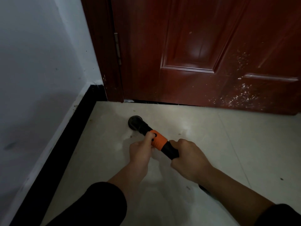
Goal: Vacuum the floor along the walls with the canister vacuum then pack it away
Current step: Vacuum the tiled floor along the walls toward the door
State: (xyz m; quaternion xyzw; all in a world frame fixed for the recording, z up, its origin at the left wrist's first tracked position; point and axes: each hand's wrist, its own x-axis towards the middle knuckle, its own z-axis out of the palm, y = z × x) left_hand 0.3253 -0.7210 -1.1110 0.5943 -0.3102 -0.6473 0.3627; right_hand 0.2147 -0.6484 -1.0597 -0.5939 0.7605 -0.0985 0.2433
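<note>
A red door [195, 54] stands beyond the grip, a black baseboard [65, 141] to its left. The vacuum tube [140, 125] touches the floor [228, 144] — left hand [141, 150] curled round its orange band [159, 141], right hand [187, 159] gripping just behind.

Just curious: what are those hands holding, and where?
Both grip the vacuum wand: left hand at its orange collar, right hand just behind it.

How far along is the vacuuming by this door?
Done: little visibly; specks dot the floor. In hand: left hand holds the orange collar, right hand grips the black tube, nozzle on the floor near the door and baseboard corner. Left: this corner, other walls, packing away.
</note>
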